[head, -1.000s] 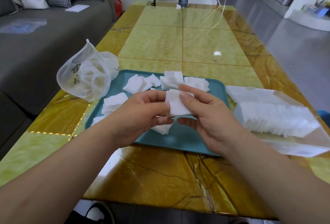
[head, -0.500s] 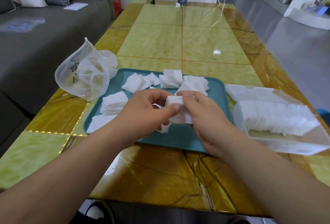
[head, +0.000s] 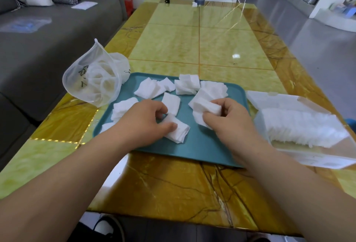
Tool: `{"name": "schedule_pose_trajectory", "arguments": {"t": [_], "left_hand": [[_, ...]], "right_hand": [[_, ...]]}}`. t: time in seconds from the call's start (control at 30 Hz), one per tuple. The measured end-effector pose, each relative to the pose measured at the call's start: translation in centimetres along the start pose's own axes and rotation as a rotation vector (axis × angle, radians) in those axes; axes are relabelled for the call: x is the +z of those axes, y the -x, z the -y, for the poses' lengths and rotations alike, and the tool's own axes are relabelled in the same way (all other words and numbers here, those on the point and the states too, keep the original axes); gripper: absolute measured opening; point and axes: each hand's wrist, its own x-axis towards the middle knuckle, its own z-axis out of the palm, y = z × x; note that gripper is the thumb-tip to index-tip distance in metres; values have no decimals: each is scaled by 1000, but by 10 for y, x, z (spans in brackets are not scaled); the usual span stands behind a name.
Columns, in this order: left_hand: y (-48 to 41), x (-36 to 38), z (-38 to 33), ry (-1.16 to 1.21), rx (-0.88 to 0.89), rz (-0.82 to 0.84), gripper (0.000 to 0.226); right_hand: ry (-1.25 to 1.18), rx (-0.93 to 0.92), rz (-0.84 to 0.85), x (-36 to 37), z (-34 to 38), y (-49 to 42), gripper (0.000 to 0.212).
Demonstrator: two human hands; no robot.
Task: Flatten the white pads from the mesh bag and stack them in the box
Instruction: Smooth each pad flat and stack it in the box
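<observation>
Both busy: right grip (head: 231,118) curls round crumpled pad (head: 207,106) over tray (head: 202,149), probably to flatten it; left grip (head: 144,120) pinches second pad (head: 178,132) on tray. Box (head: 317,157) right of tray, bag (head: 92,83) left.

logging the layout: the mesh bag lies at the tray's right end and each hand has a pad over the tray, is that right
No: the mesh bag lies at the left end of the tray, as the head view shows. The rest stands: the left hand pinches a folded pad, the right hand grips a bunched pad, over it.
</observation>
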Motion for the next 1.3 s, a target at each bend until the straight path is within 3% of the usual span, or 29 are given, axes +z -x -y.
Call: {"name": "schedule_pose_trajectory", "arguments": {"t": [0.13,0.27,0.4,0.5,0.6,0.67,0.83,1.17,1.3], "left_hand": [[1,1,-6,115,-47,100,48],[3,-1,-8,162,-74,156,23],[7,-6,-7,261,-51,117,13],[9,-14,-3,536,-45,104,13],[11,-20,-2,956,-22,214,20],[11,-19,-5,1100,-4,252,23],[9,-10,-11,1095,26,167,15],[9,-5,-13,1008,54,90,17],[9,-5,-15,1007,64,27,18]], "right_hand": [[5,42,15,3,-2,-1,20],[-3,55,17,4,-4,-3,20],[-31,73,12,2,-5,-5,21],[-48,78,52,1,-5,-5,23],[-108,72,144,-1,0,-4,21],[-195,83,227,-1,4,-1,20],[-332,111,409,-2,11,3,22],[-280,88,488,-6,15,3,28],[-419,143,560,-9,21,4,30]]}}
